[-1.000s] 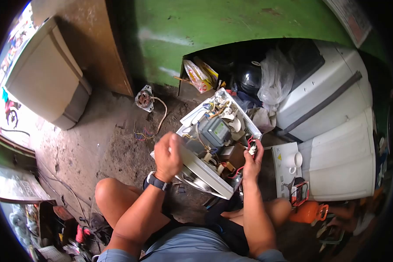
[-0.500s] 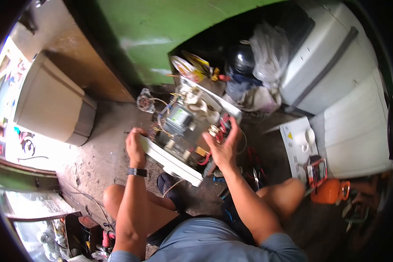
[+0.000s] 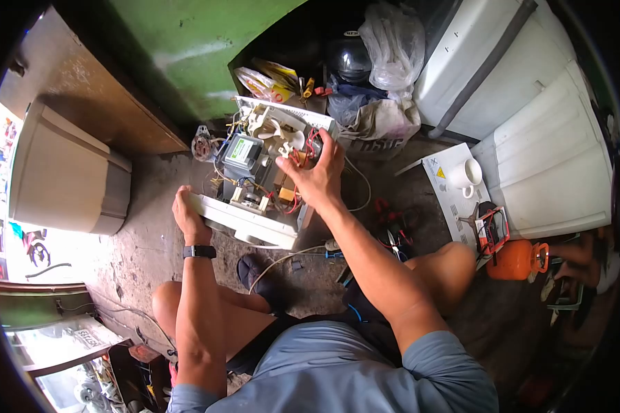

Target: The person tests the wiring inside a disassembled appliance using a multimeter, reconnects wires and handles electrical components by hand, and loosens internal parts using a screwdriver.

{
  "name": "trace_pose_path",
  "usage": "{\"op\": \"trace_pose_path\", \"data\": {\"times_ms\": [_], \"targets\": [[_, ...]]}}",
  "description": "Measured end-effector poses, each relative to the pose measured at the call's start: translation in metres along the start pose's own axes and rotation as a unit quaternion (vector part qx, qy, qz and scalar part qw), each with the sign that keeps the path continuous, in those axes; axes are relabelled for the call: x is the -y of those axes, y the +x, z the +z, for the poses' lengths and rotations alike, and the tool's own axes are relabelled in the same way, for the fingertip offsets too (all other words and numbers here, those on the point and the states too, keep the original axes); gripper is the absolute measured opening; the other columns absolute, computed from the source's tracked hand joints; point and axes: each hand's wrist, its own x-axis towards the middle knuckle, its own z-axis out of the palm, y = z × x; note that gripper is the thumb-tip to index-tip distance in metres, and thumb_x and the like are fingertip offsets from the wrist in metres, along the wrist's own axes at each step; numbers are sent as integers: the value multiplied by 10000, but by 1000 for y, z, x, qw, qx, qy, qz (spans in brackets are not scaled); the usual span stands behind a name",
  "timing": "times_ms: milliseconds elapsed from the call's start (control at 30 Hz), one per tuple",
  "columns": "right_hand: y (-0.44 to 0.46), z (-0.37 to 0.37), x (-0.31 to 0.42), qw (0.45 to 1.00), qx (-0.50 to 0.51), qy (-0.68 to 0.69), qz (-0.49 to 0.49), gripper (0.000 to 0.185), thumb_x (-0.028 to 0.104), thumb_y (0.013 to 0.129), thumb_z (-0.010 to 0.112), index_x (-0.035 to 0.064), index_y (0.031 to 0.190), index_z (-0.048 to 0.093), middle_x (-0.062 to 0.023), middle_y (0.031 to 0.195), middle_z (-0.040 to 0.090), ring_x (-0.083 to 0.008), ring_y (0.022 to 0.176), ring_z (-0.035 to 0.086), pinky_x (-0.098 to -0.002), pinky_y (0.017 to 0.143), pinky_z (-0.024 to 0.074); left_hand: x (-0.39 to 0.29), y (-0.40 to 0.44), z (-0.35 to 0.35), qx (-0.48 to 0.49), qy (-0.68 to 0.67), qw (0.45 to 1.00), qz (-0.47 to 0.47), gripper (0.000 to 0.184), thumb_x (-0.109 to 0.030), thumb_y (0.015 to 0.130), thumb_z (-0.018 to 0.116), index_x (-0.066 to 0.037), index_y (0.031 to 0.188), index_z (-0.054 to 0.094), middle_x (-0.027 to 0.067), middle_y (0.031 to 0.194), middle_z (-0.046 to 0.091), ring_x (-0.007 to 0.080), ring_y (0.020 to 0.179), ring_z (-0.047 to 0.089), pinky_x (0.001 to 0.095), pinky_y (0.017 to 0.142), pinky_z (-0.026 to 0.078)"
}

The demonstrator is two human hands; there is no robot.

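Note:
An opened white appliance, its wires and parts exposed, sits tilted on the floor in front of me. My left hand, with a black watch on the wrist, grips the left end of its white front panel. On the right side, my right hand is closed on the appliance's side edge, thumb near a white connector and red wires. Between my hands are a grey metal transformer-like block with a green label and a white fan. The right fingertips are partly hidden by the edge.
A white mug stands on a white panel at right, near an orange tank. Pliers lie on the floor. A small motor is behind the appliance. Another person's hand shows at far right.
The appliance has turned and shifted left in view. My left hand, earlier a loose fist above the panel, has gone to its left end. My right hand has moved up along the side with it.

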Motion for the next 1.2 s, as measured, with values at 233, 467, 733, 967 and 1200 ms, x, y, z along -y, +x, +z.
{"op": "trace_pose_path", "data": {"times_ms": [233, 467, 733, 967, 1200], "targets": [[10, -20, -1, 996, 71, 28, 47, 1167, 580, 758, 948, 47, 1606, 350, -306, 1497, 428, -459, 1419, 438, -563, 1196, 392, -12, -42, 11, -10, 30, 999, 18, 366, -361, 1058, 530, -59, 897, 658, 8, 877, 579, 135, 823, 529, 323, 759, 427], [6, -55, -47, 944, 127, 300, 54, 1117, 635, 893, 816, 112, 1695, 242, -268, 1658, 387, -395, 1510, 431, -526, 1209, 417, -1, -49, 2, -39, 98, 993, 61, 384, -336, 1077, 483, -30, 912, 647, 32, 817, 557, 155, 753, 520, 337, 716, 428], [-227, -29, -296, 889, 281, -310, 184, 417, 313, 960, 735, 48, 1282, 722, -232, 1273, 739, -410, 1239, 692, -512, 1056, 554, 7, -45, -22, 47, 44, 997, 36, 395, -397, 1145, 482, -65, 1104, 690, 27, 1007, 659, 139, 933, 588, 297, 869, 457], [-211, -69, -327, 797, 505, -254, 211, 330, 359, 887, 786, 85, 1067, 829, -197, 1096, 796, -375, 1086, 761, -501, 966, 589, -23, -53, -5, 65, 20, 998, -20, 434, -403, 1135, 533, -14, 1289, 646, 132, 1182, 721, 217, 1124, 656, 371, 1041, 485], [-181, -136, -306, 778, 342, -334, 408, 403, 191, 947, 652, 84, 1330, 717, -224, 1400, 699, -397, 1298, 680, -507, 1071, 568, -9, -45, -26, 92, 23, 995, -20, 462, -421, 1127, 534, -24, 1342, 635, 143, 1275, 702, 233, 1255, 628, 392, 1099, 462]]}}
